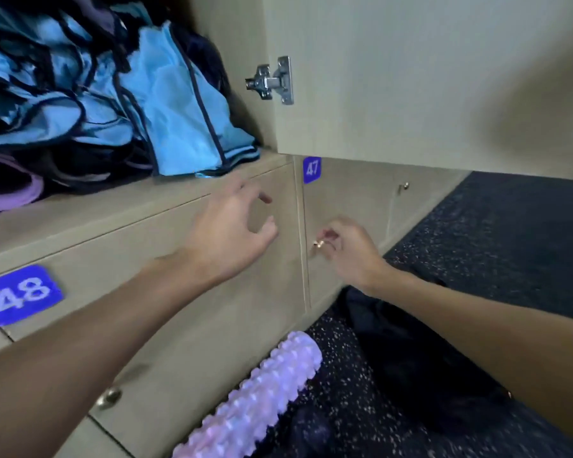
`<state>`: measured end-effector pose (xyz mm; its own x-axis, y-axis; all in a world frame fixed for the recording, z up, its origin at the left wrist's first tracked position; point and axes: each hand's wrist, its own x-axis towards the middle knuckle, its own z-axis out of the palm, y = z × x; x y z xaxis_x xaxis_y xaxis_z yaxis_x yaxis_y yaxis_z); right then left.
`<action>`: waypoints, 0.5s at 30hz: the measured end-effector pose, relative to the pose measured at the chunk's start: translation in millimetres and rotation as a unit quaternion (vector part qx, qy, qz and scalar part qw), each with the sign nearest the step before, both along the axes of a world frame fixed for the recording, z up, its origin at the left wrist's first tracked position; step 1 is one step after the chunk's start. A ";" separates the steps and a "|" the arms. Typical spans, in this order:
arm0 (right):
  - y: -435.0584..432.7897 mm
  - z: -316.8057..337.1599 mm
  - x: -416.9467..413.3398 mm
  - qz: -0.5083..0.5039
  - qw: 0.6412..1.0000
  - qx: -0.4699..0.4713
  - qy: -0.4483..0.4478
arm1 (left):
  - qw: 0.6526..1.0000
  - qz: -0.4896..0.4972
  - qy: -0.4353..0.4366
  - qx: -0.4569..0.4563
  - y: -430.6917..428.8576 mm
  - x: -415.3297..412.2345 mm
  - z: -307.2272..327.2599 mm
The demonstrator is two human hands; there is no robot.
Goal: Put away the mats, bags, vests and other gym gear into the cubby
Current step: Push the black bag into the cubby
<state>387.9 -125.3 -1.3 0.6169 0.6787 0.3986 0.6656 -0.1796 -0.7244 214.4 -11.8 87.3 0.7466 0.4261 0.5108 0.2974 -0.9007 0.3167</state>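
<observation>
The open cubby (232, 38) at the upper left is stuffed with light blue vests (166, 94) edged in dark trim, over dark fabric and a rolled purple mat (10, 190). My left hand (232, 233) hovers in front of the closed door below it, fingers spread, holding nothing. My right hand (348, 249) pinches the small metal knob (318, 243) on the door numbered 47 (311, 170). A pink knobbly foam roller (255, 395) lies on the floor against the lockers. A dark bag (411, 352) rests on the floor under my right forearm.
The cubby's open door (411, 77) hangs at the upper right with a metal hinge (272, 81). Locker 48 (20, 294) is shut at the left, with a round knob (108, 396) below. Speckled black rubber flooring (510, 242) stretches away on the right.
</observation>
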 end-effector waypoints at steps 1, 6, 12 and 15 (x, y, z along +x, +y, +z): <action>-18.1 -18.3 7.2 -0.020 0.999 -0.035 0.006 | 0.999 -0.019 0.033 -0.036 -10.3 11.6 -14.8; -102.4 -101.0 40.7 -0.135 0.964 -0.229 0.029 | 0.971 -0.055 0.185 -0.144 -53.6 56.9 -99.0; -155.4 -165.8 65.9 -0.101 0.905 -0.411 0.039 | 0.920 -0.030 0.346 -0.184 -70.6 72.0 -205.5; -154.6 -180.8 67.6 -0.099 0.911 -0.399 -0.034 | 0.895 -0.021 0.407 -0.180 -73.0 66.5 -246.0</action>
